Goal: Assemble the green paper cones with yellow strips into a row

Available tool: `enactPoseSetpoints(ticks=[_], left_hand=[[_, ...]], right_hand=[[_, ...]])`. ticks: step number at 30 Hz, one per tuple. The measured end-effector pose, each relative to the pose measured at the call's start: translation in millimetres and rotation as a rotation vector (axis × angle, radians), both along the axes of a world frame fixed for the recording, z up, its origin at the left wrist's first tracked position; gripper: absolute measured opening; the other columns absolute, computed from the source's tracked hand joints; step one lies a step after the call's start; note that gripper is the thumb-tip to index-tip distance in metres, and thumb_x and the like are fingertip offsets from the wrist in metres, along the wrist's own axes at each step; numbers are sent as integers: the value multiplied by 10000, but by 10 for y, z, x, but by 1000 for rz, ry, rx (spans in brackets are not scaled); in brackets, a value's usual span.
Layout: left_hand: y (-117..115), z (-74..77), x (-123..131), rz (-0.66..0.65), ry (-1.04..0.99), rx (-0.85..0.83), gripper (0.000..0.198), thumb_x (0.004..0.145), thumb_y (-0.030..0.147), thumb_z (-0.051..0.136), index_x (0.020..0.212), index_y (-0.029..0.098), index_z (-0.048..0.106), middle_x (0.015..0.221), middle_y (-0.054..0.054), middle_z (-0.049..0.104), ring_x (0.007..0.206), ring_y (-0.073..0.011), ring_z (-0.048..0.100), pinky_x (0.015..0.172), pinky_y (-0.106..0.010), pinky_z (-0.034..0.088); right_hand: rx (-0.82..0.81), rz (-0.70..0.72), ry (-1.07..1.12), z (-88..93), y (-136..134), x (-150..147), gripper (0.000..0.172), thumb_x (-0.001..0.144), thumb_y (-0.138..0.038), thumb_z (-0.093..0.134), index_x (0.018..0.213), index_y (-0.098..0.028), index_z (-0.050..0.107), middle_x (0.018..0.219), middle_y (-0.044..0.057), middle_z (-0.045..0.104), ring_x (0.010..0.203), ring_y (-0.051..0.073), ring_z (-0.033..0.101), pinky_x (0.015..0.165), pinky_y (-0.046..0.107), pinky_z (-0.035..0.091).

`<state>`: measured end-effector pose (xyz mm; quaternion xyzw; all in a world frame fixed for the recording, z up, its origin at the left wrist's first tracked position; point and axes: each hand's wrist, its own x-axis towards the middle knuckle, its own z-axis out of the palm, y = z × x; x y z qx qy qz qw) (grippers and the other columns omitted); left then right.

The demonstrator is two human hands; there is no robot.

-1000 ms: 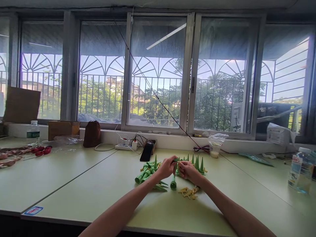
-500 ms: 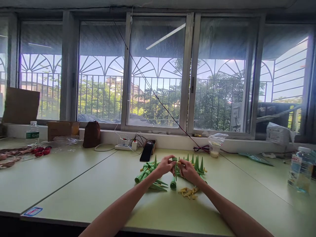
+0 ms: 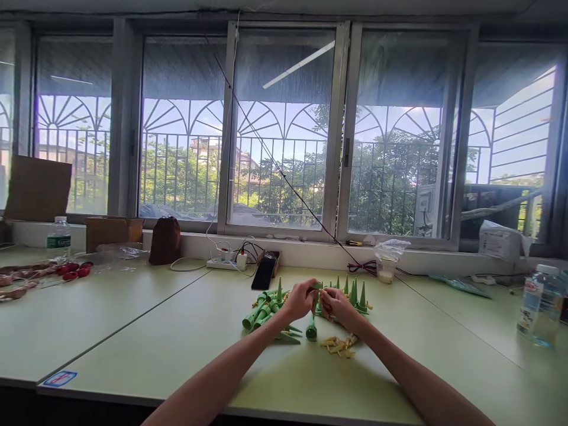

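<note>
My left hand (image 3: 302, 300) is closed around a green paper cone (image 3: 318, 286), most of which the fingers hide. Close against it, my right hand (image 3: 338, 307) pinches a small yellowish piece at the cone; its shape is mostly covered. Below the hands another green cone (image 3: 311, 329) lies with its wide end toward me. On the left is a heap of green cones (image 3: 260, 315), partly behind my left forearm. Several upright green cones (image 3: 354, 291) stand behind my right hand. A small pile of yellow pieces (image 3: 339, 345) lies on the table nearer to me.
A black phone (image 3: 264, 273) and a white power strip (image 3: 222, 264) are at the table's back. A bagged cup (image 3: 386, 269) stands behind on the right, a plastic bottle (image 3: 539, 305) farther right. Red items (image 3: 73, 272) and a brown pouch (image 3: 164, 241) are on the left.
The green cone in my left hand has tilted and now shows less between the fingers. My right hand has stayed close to it, its fingers curled in more.
</note>
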<state>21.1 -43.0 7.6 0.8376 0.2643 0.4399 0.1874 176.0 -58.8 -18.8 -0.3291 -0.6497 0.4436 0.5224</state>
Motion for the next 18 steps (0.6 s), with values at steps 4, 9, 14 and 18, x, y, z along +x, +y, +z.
enactPoseSetpoints(ticks=[4,9,14,18], left_hand=[[78,-29,20,-49,-82,-161,132,822,277,514,828,169,589,512,40,581,430,-114,566,446,-189,398],[171,-85,36,-163,-175,-336,216,784,391,575,818,181,540,464,69,531,350,-117,530,364,-195,393],[201,-110,41,-187,-201,-380,293,762,448,618,836,177,534,444,76,525,329,-106,512,343,-182,376],[179,-93,37,-188,-204,-392,307,747,450,630,832,174,526,439,78,520,322,-108,507,340,-187,379]], right_hand=[[74,-53,-57,-4,6,-10,455,770,-635,566,653,-230,396,462,-87,386,361,80,380,354,219,298],[200,-139,-174,-36,29,8,367,860,-530,497,665,-224,443,421,-71,433,345,85,372,367,219,288],[230,-172,-201,-59,32,14,326,883,-469,465,674,-218,456,433,-70,440,345,88,384,373,217,285],[228,-181,-220,-60,31,12,317,878,-468,462,681,-220,448,427,-70,440,346,96,391,385,223,286]])
